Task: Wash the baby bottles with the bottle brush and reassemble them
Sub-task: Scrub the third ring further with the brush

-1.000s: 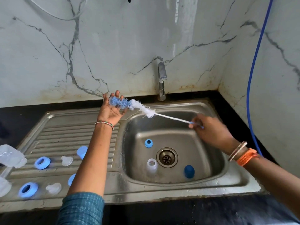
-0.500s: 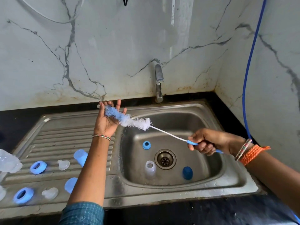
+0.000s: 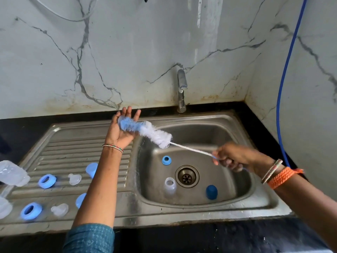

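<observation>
1 bottle brush [image 3: 145, 131]: held over the sink's left rim, blue bristle tip laid in the palm of the left hand [image 3: 119, 131], white bristles and wire stem slanting down to the right.
Left hand: held flat and open, fingers spread upward, nothing gripped.
Right hand [image 3: 232, 157]: blurred, fingers curled closed round the brush handle.
Basin [image 3: 235, 179]: 3 pieces are contained, 1 blue ring [image 3: 166, 160], 1 clear bottle [image 3: 170, 185] beside the drain [image 3: 187, 176], 1 dark blue cap [image 3: 211, 192].
Drainboard [image 3: 73, 152]: 2 blue rings [image 3: 47, 181], 2 clear nipples [image 3: 74, 179], 2 pale blue caps [image 3: 91, 169] partly hidden by the forearm, and clear bottles [image 3: 12, 173] at the left edge; their count cannot be told.
Surroundings: 1 tap [image 3: 181, 90] is set behind the basin; marble-veined walls [image 3: 127, 52], black counter [image 3: 200, 238], 1 blue hose [image 3: 288, 73] down the right wall.
</observation>
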A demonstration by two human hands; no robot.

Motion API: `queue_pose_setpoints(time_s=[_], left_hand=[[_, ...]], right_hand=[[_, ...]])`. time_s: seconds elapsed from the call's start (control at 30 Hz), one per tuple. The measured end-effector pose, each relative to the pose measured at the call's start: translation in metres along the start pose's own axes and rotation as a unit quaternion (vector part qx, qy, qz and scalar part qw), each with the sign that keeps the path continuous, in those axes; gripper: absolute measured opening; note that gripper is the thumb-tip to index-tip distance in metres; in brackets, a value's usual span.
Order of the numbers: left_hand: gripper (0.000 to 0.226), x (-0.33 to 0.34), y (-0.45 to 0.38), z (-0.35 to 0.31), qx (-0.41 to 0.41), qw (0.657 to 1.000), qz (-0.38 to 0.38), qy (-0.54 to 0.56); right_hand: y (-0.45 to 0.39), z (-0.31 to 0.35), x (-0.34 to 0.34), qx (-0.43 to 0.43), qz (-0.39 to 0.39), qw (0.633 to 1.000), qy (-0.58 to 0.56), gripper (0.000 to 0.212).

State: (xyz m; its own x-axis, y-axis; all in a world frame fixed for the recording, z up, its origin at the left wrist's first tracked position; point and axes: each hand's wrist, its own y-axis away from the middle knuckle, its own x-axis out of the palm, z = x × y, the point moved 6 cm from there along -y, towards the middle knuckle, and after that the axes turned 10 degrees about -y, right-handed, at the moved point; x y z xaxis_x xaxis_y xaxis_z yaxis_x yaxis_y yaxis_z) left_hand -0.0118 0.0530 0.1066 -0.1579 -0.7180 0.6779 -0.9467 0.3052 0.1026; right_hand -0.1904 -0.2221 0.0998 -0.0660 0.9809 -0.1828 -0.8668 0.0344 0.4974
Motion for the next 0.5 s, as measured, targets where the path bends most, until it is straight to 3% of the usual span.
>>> queue_pose_setpoints(time_s=[0.07,0.13,0.2,0.23,0.27,0.33,0.43,0.47,0.5], left_hand=[[0.023,0.008,0.002,-0.001,0.020,0.999,0.020,0.016],[0.023,0.007,0.001,-0.001,0.023,0.999,0.003,0.025],[0.032,0.000,-0.003,0.000,0.012,0.999,-0.033,0.026],[0.038,-0.004,-0.005,0.000,0.006,0.999,-0.052,0.014],[0.042,-0.008,-0.006,0.001,0.000,0.997,-0.073,-0.005],[0.041,-0.014,-0.008,0.004,-0.020,0.992,-0.112,-0.060],[0.038,-0.015,-0.008,0.006,-0.054,0.977,-0.130,-0.159],[0.041,-0.013,-0.009,0.007,-0.059,0.974,-0.122,-0.182],[0.047,-0.009,-0.009,0.006,-0.060,0.974,-0.107,-0.188]], right_hand=[[-0.004,-0.030,0.021,0.127,0.123,0.978,-0.107,0.037],[-0.006,-0.038,0.028,0.107,0.134,0.980,-0.099,0.040],[-0.006,-0.025,0.017,-0.017,0.028,0.999,0.042,0.035],[-0.003,-0.013,0.008,-0.085,-0.061,0.982,0.159,0.029],[0.003,0.000,-0.001,-0.141,-0.155,0.939,0.273,0.024],[0.019,0.021,-0.008,-0.249,-0.286,0.835,0.398,0.019],[0.046,0.041,0.000,-0.395,-0.369,0.711,0.450,0.007],[0.047,0.044,-0.003,-0.380,-0.371,0.714,0.455,0.005],[0.041,0.046,-0.010,-0.323,-0.348,0.762,0.440,0.008]])
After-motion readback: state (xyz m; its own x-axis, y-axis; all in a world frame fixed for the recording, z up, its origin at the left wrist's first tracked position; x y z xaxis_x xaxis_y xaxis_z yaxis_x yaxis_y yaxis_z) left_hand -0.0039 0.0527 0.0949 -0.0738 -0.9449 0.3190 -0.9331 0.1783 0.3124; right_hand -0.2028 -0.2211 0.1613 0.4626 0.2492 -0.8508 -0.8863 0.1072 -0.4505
